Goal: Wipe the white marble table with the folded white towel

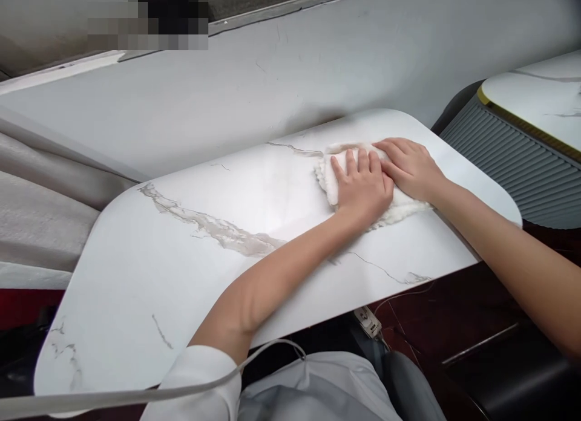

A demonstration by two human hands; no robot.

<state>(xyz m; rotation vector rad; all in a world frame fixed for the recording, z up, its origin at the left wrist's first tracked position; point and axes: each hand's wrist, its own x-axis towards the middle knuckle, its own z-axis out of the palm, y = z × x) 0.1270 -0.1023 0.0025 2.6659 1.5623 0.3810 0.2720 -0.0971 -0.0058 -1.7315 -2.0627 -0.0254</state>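
Observation:
A white fluffy cloth [406, 206] with a scalloped edge lies bunched on the right part of a white marble-patterned tabletop [136, 276]. My left hand [365, 182] presses flat on the cloth, fingers spread and pointing away from me. Beside it, my right hand [411, 167] also lies on the cloth, its fingers stretched over the far edge and pointing left. The right thumb meets the left hand near its thumb side. Both palms are hidden, and they cover much of the cloth.
A grey-white wall panel [227, 100] runs behind the table. Pale curtain fabric [45, 203] hangs at the left. At the right stands a grey ribbed cabinet [512, 161] with a gold-edged top. A white cable [181, 392] crosses low in front, and a power strip [367, 322] shows below the table edge.

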